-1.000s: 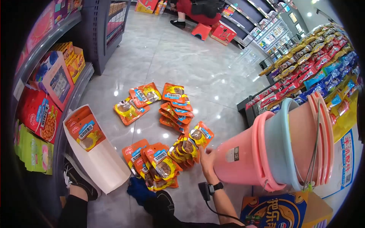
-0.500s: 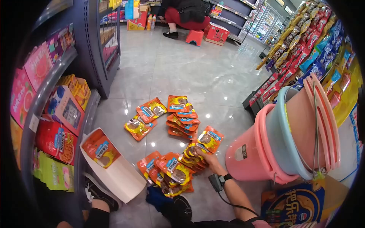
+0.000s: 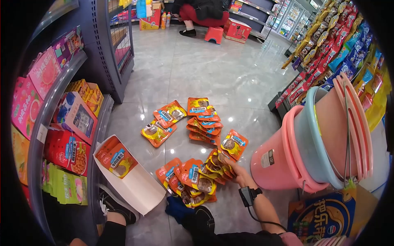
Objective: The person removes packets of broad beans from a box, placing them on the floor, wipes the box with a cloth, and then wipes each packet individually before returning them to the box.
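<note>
My right hand (image 3: 230, 164) is curled around the edge of a leaning row of orange-and-yellow snack packets (image 3: 214, 165). One packet (image 3: 234, 145) lies flat just beyond my fingertips. To the left, a loose pile of the same packets (image 3: 200, 179) overlaps on the floor. Farther out are a neat stack of packets (image 3: 204, 127) and two separate packets (image 3: 158, 133). An open white carton (image 3: 137, 184), tilted beside the shelf, has a packet (image 3: 117, 160) at its far end. My left hand does not show; a skin-coloured patch at the bottom edge is too cropped to identify.
Nested pink and blue buckets (image 3: 273, 158) stand close to my right arm, below hanging snack strips (image 3: 328, 45). A stocked shelf (image 3: 69, 151) borders the left. At the back, a person (image 3: 201, 14) is near a red stool (image 3: 214, 35). My shoe (image 3: 205, 219) is beside the pile.
The view has shifted slightly, moving the scene rightward in frame. My right hand stays at the same row of packets, with its fingers a little nearer the far packet.
</note>
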The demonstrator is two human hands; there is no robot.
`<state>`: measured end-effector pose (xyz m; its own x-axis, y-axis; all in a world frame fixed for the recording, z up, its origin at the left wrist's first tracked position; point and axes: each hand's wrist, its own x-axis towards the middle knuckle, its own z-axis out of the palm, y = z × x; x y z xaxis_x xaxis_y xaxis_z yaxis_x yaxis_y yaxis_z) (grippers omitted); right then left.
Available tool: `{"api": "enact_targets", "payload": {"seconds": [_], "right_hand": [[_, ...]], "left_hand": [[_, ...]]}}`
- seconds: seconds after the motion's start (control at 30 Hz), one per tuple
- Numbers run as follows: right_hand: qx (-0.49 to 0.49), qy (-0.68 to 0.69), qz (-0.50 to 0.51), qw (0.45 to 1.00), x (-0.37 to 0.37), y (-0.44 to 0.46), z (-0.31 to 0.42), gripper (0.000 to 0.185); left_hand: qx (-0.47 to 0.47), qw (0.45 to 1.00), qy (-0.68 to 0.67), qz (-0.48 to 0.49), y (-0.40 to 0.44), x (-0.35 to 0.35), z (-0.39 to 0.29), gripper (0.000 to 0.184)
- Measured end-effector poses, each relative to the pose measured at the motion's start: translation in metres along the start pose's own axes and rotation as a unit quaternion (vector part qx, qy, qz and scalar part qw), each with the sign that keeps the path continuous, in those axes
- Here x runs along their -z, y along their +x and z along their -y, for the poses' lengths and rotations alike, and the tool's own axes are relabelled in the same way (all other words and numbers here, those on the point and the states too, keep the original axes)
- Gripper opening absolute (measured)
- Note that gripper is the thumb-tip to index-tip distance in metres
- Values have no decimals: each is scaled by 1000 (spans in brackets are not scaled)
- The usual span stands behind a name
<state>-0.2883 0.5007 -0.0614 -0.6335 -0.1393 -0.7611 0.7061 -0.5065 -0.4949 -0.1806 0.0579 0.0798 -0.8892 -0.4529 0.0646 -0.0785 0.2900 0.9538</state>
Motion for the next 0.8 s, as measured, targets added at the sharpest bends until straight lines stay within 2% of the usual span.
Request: {"api": "enact_targets", "payload": {"seconds": [0.13,0.2,0.27,0.33,0.37,0.4,0.43,0.5,0.6,0.63,0.67,0.7,0.77,0.8], "right_hand": [[9,-8,-40,999,-29,-34,-6,46],[29,19,60,998,-31,-35,-13,46],[39,-3,43,998,-38,-36,-17,48],[92,22,105,990,-52,-36,-21,49],[126,-14,148,981,-54,-43,-22,52],[118,-8,151,981,-61,-45,-22,52],[168,-36,178,969,-65,-46,-25,53],[236,-89,215,943,-68,-38,-30,55],[252,-141,269,919,-75,-44,-34,54],[267,-145,259,917,-78,-50,-45,55],[300,-154,255,906,-88,-49,-42,56],[289,-171,241,911,-95,-56,-41,58],[309,-204,243,897,-111,-69,-38,64],[322,-217,237,891,-115,-74,-40,67]], "left_hand": [[-9,1000,1,-4,-1,-2,-1,75],[-21,1000,6,-6,0,-2,-4,75],[-33,999,10,-10,-1,-1,-6,76],[-64,997,22,-25,-2,5,-20,77],[-87,995,32,-37,-5,10,-24,78],[-128,990,36,-52,-10,14,-36,78],[-177,981,41,-73,-13,22,-51,78],[-305,944,43,-120,-28,44,-86,79],[-516,836,7,-189,-57,72,-144,80],[-574,790,-15,-214,-66,76,-157,81],[-615,752,-39,-234,-75,76,-164,81],[-639,722,-63,-255,-80,73,-168,82],[-606,751,-94,-247,-76,57,-157,83],[-548,805,-95,-206,-70,40,-145,83]]}}
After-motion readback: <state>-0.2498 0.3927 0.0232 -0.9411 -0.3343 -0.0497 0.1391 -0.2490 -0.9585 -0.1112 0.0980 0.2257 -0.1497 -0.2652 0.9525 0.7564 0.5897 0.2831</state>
